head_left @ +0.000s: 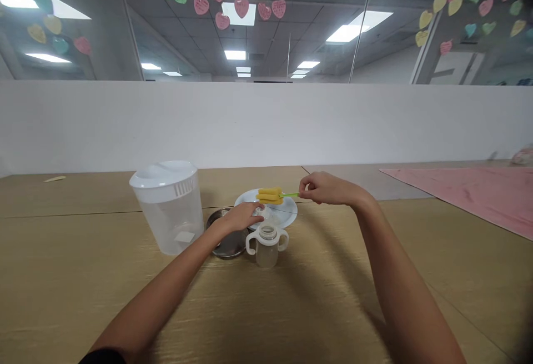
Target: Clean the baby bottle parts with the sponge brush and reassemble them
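Between the fingers of my right hand is the thin green handle of a sponge bottle brush. Its yellow sponge head points left, over the white plate. My left hand reaches in just below the sponge, thumb and fingers apart. A clear, hard-to-make-out piece is by its fingertips at the plate; whether they touch it, I cannot tell. Nearer to me stands an uncapped clear baby bottle with two white side handles. Under my left wrist lies a round metal dish, partly hidden.
To the left stands a translucent plastic bucket with a white lid. A pink cloth covers the right rear of the brown tabletop. Behind the table runs a low white wall with glass above it.
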A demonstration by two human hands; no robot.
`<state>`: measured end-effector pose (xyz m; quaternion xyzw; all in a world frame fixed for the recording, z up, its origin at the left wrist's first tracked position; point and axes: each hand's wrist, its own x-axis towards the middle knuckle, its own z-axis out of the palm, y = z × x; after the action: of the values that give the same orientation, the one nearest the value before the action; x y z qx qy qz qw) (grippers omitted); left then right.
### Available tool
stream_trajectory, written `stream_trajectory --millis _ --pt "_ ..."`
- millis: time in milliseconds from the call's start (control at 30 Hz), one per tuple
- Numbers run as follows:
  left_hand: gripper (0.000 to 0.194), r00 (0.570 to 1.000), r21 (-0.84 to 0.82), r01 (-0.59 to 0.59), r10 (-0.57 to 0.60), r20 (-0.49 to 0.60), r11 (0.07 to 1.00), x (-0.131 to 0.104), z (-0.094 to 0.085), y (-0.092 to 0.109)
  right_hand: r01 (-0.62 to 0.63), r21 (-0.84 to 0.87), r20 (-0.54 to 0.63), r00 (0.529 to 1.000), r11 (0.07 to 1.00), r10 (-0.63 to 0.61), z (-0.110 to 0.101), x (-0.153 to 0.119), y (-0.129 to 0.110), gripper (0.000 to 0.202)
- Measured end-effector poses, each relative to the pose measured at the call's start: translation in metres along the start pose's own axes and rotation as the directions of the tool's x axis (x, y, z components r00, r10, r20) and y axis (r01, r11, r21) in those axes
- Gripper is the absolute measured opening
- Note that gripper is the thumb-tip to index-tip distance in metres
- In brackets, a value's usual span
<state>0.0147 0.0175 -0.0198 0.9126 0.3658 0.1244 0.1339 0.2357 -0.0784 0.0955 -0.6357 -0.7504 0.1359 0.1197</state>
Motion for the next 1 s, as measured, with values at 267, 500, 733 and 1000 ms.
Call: stream_trajectory --millis 267,500,733,1000 --pt "0.051 0.995 0.03 0.045 -0.042 -0.095 0.999 0.006 0.008 -0.006 0.004 0.002 -0.003 1.0 1.0 -0.004 0.0 0.0 0.001 0.013" --pt "0.048 0.981 0.096 0.082 -0.063 -0.186 0.992 0.002 -0.003 0.005 -0.005 -0.024 -0.035 0.999 1.0 0.004 -0.001 0.0 0.003 0.014" --pt "0.046 0.885 -0.063 0.044 -0.068 -0.461 0.997 -0.005 -0.032 0.009 -0.028 -0.008 -0.073 0.997 1.0 0.027 0.0 0.0 0.004 0.013" --pt "0.041 0.771 -0.202 -0.126 -0.033 -0.636 0.971 -0.004 -0.034 0.002 0.064 0.042 -0.152 0.987 0.997 -0.057 -0.002 -0.003 0.0 0.017"
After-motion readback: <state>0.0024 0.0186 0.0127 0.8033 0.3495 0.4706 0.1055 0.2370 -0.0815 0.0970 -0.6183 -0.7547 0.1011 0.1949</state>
